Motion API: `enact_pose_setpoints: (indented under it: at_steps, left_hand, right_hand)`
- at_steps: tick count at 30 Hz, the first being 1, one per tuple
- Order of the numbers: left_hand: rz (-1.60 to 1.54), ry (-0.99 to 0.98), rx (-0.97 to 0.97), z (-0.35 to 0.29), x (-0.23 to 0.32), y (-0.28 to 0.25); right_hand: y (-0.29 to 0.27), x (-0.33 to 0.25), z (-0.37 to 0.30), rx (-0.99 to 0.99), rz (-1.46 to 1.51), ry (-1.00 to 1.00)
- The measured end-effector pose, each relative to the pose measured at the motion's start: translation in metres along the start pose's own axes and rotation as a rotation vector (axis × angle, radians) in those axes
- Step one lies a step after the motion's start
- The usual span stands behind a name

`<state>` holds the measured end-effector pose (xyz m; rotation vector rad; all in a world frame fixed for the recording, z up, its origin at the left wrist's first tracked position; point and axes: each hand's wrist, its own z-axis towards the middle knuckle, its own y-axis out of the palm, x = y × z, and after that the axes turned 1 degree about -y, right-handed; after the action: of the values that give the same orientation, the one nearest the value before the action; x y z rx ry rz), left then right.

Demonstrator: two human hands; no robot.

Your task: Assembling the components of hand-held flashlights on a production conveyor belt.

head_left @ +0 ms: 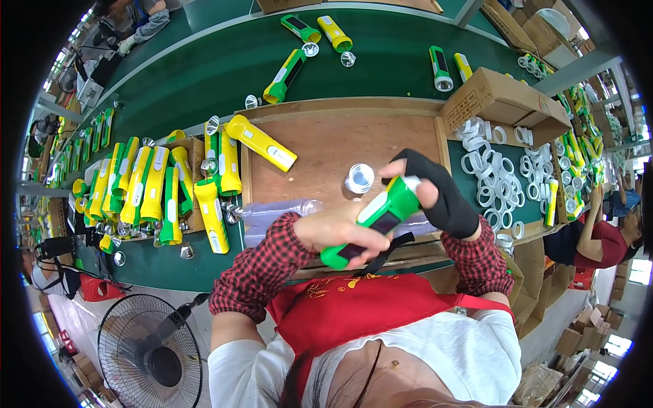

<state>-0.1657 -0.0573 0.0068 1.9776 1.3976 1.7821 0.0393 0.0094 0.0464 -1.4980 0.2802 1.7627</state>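
Observation:
A green flashlight (389,209) with a dark panel on its side is held tilted in front of my chest. My left hand (333,228) is closed around its body. At its upper end, my right hand (439,194), in a black fingerless glove, has fingers and thumb closed about the head, where a whitish part shows between them. Just left of that head, a shiny silver reflector cup (359,178) stands on the wooden tray (340,132). A yellow flashlight (262,143) lies across the tray's left side. Clear plastic sleeves (282,212) lie partly beneath my forearms.
Several yellow and green flashlights (146,180) with loose reflectors crowd the left. White rings (493,177) spill from a cardboard box (503,102) on the right. More flashlights (289,75) lie on the green table beyond. A fan (153,353) stands lower left; other people sit at both sides.

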Motion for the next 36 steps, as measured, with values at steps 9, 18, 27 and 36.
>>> enact_pose_setpoints:
  at_steps: [9,18,27,36]
  left_hand:
    - [0.965,0.326,0.706,0.052,0.032,-0.074]
    - [2.012,0.348,1.428,0.113,0.151,-0.254]
    - [2.208,0.126,0.967,0.159,0.206,-0.329]
    - [1.726,0.909,0.822,0.132,0.164,-0.193]
  right_hand:
    - [-0.022,0.073,0.049,0.323,-0.234,0.099]
    - [-0.125,0.199,0.116,0.643,-0.860,-0.049]
    - [-0.123,0.230,0.102,0.498,-1.147,0.132]
    - [-0.079,0.169,0.097,0.754,-0.086,0.396]
